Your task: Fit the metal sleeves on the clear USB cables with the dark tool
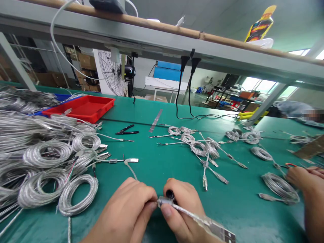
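Clear-sheathed USB cable (199, 219), head view: held well below red plastic tray (83, 108), silver connector end pointing down and right. Left hand (124, 211) clenched, thumb and finger pinching metal collar (164, 201) on cable. Right hand (183, 207) clenched on same collar and cable, black part (170, 194) showing just behind collar. Pile of coiled cables (43, 158) below tray; black-handled cutters (128, 131) right of tray; second person's hand (306, 179) well right of tray.

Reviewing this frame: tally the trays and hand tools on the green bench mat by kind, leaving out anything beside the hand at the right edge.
Red plastic tray: 1
Blue tray: 1
Black-handled pliers: 1
Flat steel strip: 1
Total: 4
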`<move>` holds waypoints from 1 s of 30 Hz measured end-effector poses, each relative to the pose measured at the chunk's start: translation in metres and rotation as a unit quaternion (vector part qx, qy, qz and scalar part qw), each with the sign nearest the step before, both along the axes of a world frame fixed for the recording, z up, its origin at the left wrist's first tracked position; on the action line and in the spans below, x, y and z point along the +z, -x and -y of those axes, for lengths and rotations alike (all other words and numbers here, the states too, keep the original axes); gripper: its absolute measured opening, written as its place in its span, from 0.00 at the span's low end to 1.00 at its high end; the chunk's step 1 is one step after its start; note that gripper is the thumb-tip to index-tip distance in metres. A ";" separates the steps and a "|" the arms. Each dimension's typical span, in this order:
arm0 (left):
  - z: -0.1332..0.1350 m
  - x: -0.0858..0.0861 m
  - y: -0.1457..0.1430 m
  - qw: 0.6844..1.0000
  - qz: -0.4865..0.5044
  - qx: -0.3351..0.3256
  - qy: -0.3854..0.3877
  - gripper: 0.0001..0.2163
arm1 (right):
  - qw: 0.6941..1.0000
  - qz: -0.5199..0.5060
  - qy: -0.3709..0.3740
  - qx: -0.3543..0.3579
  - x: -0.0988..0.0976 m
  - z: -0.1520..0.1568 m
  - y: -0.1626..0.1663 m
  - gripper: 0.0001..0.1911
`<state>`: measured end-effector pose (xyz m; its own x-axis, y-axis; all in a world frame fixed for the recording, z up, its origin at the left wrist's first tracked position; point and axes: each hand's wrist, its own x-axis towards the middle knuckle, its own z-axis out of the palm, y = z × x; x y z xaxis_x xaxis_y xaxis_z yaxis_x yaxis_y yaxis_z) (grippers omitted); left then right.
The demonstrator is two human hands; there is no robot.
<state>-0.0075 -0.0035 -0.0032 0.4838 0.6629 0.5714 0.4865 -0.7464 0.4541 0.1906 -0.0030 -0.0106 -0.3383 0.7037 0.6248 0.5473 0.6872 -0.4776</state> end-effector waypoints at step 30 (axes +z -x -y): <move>0.000 0.001 -0.006 0.999 -0.036 -0.030 -0.022 0.15 | 0.997 -0.016 0.075 0.032 0.006 0.000 0.002 0.33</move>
<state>-0.0017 -0.0032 -0.0024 0.5628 0.6058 0.5624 0.4697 -0.7942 0.3855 0.1882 -0.0032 -0.0051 -0.3675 0.7679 0.5247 0.4877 0.6395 -0.5943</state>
